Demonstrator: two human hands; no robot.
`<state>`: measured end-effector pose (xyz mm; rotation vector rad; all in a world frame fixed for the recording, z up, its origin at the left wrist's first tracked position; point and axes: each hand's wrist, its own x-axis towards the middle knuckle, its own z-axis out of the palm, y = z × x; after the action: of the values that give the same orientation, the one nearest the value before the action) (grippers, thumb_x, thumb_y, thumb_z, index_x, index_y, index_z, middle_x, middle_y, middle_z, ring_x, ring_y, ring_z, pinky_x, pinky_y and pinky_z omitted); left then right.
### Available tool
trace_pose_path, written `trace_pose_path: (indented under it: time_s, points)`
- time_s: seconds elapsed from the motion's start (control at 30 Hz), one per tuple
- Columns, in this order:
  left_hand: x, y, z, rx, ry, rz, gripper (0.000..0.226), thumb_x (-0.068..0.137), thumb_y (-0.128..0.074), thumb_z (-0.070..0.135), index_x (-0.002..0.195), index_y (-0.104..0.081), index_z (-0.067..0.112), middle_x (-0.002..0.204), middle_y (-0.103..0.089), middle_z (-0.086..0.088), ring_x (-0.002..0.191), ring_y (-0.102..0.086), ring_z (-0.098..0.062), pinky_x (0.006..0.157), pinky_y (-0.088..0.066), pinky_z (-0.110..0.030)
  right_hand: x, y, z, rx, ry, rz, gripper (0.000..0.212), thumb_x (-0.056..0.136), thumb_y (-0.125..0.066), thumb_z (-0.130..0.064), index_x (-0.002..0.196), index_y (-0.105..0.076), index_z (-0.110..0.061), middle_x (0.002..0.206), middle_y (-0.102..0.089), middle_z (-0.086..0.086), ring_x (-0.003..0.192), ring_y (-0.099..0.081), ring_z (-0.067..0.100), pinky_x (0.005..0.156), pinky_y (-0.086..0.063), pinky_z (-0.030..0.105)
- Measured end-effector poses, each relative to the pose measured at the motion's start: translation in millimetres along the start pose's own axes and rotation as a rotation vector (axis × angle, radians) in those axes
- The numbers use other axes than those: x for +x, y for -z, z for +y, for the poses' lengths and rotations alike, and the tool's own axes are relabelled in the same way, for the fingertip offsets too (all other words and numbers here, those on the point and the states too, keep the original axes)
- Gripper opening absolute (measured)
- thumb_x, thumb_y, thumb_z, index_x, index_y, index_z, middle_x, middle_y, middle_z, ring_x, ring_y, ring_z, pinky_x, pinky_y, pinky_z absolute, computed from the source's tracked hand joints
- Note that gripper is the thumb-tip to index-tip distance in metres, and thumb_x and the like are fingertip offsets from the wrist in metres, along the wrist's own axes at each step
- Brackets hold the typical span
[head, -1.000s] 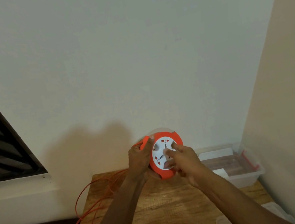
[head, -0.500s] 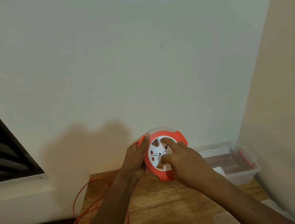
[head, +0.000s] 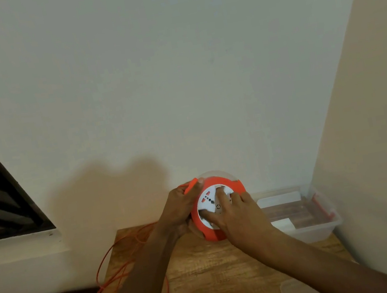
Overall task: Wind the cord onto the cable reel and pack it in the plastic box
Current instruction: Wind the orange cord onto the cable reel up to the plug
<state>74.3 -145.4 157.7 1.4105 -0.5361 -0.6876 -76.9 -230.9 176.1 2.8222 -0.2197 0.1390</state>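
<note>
Corner wall behind, wooden table (head: pixel 209 272) under your hands. Left hand (head: pixel 180 208) grips the cable reel (head: pixel 217 208) at its rim; right hand (head: pixel 238 213) presses fingers into the white face, rotated on from 1 s ago, so winding is under way. Cord (head: pixel 120 265) loops remain loose left of your left arm. Plastic box (head: pixel 302 215) sits open right of your right hand.

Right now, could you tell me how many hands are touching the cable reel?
2. The left hand grips the cable reel at its left rim; the right hand presses its white face.
</note>
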Motion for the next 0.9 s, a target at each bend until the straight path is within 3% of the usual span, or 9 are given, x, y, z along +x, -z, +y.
trace_pose_path:
  time_s: [0.1,0.2,0.37,0.47,0.53,0.6,0.73,0.8,0.9]
  points:
    - [-1,1,-3,-0.057,-0.014,0.021,0.052,0.076,-0.073,0.057,0.109,-0.078,0.017,0.103,-0.083,-0.011,0.088,-0.080,-0.030,0.069,-0.066,-0.037,5,7,0,-0.063,-0.024,0.058,0.065,0.090,-0.062,-0.037,0.146,-0.029,-0.032,0.131,-0.049,0.032,0.103,-0.060,0.044,0.088,-0.049,0.049]
    - [3,4,-3,0.016,-0.059,0.065,0.056,0.077,-0.069,0.061,0.114,-0.075,0.019,0.108,-0.082,-0.009,0.095,-0.079,-0.033,0.085,-0.065,-0.050,7,8,6,-0.030,-0.047,0.084,0.073,0.076,-0.077,-0.039,0.141,-0.046,-0.028,0.108,-0.068,0.026,0.076,-0.071,0.036,0.069,-0.058,0.043]
    - [5,4,2,0.044,-0.067,0.100,0.053,0.080,-0.070,0.060,0.115,-0.075,0.020,0.107,-0.082,-0.005,0.094,-0.080,-0.030,0.086,-0.065,-0.048,12,-4,11,-0.052,-0.057,0.210,0.077,0.069,-0.082,-0.042,0.138,-0.052,-0.024,0.096,-0.071,0.024,0.057,-0.068,0.032,0.056,-0.057,0.038]
    - [9,3,3,0.026,-0.069,0.096,0.040,0.089,-0.072,0.049,0.111,-0.078,0.017,0.106,-0.082,-0.009,0.092,-0.080,-0.030,0.076,-0.067,-0.040,16,-3,15,-0.003,-0.080,0.295,0.071,0.075,-0.074,-0.049,0.136,-0.053,-0.019,0.074,-0.071,0.014,0.049,-0.064,0.028,0.045,-0.050,0.031]
    - [9,0,5,-0.057,-0.068,0.095,0.026,0.094,-0.070,0.042,0.103,-0.081,0.020,0.103,-0.083,-0.010,0.089,-0.080,-0.028,0.069,-0.065,-0.036,22,3,17,0.146,-0.208,0.323,0.067,0.083,-0.056,-0.059,0.136,-0.051,-0.017,0.070,-0.071,0.007,0.052,-0.065,0.025,0.045,-0.046,0.028]
    - [10,-6,8,-0.085,-0.080,0.116,0.025,0.095,-0.069,0.042,0.101,-0.082,0.021,0.103,-0.083,-0.009,0.089,-0.080,-0.028,0.069,-0.065,-0.035,28,4,18,0.379,-0.369,0.311,0.066,0.089,-0.038,-0.064,0.139,-0.044,-0.022,0.092,-0.074,0.005,0.074,-0.070,0.025,0.059,-0.054,0.034]
    - [13,-6,6,-0.073,-0.083,0.151,0.026,0.093,-0.071,0.043,0.099,-0.083,0.021,0.100,-0.083,-0.009,0.090,-0.080,-0.031,0.072,-0.065,-0.039,29,2,10,0.924,-0.552,0.234,0.066,0.089,-0.041,-0.063,0.142,-0.041,-0.025,0.134,-0.059,0.005,0.116,-0.058,0.028,0.092,-0.049,0.042]
    - [13,-1,4,-0.088,-0.057,0.125,0.029,0.093,-0.073,0.043,0.099,-0.083,0.017,0.101,-0.082,-0.013,0.091,-0.080,-0.033,0.075,-0.065,-0.041,23,-1,6,0.968,-0.543,0.202,0.067,0.086,-0.046,-0.062,0.141,-0.039,-0.025,0.127,-0.063,0.003,0.111,-0.060,0.026,0.086,-0.050,0.037]
    - [10,3,2,-0.138,-0.013,0.090,0.040,0.090,-0.075,0.045,0.106,-0.080,0.009,0.105,-0.081,-0.017,0.089,-0.080,-0.032,0.075,-0.065,-0.041,13,-1,9,0.616,-0.386,0.284,0.051,0.085,-0.054,-0.049,0.130,-0.050,-0.025,0.095,-0.072,0.000,0.084,-0.067,0.025,0.066,-0.051,0.033]
